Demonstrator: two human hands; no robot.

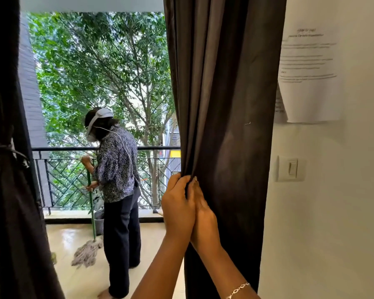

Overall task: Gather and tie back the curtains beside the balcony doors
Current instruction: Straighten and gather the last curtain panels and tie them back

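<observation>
— Where does the right curtain (225, 104) hang?
— Loose, between the open balcony doorway and the wall (311, 223), near the light switch (290, 168).
— And the hands?
— The left hand (177, 203) curls its fingers round the curtain's front edge. The right hand (203, 219), a bracelet (238, 290) on its wrist, lies against the left and pinches the same fold.
— The other side?
— The left curtain (11, 212) is already bunched, with a tie (2, 147) knotted round it.
</observation>
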